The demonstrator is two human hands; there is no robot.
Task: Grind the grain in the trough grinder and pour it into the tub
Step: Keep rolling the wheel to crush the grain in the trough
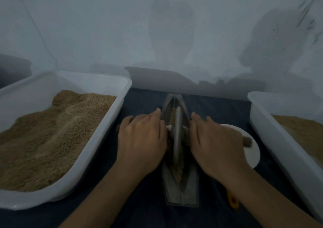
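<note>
A narrow grey metal trough grinder (181,191) lies lengthwise on the dark cloth in front of me, with brown grain (172,116) in its groove. An upright grey grinding wheel (177,131) stands in the trough on a wooden axle. My left hand (141,140) lies flat over the axle's left end, fingers straight and pointing forward. My right hand (215,145) lies the same way over the right handle (247,143), whose brown tip sticks out beyond the hand. A white tub (108,116) at the left holds brown grain. Another white tub (272,123) at the right holds some too.
A small white plate (251,156) sits on the cloth under my right hand. A yellow-handled tool (233,201) lies by my right forearm. A pale wall rises just behind the trough.
</note>
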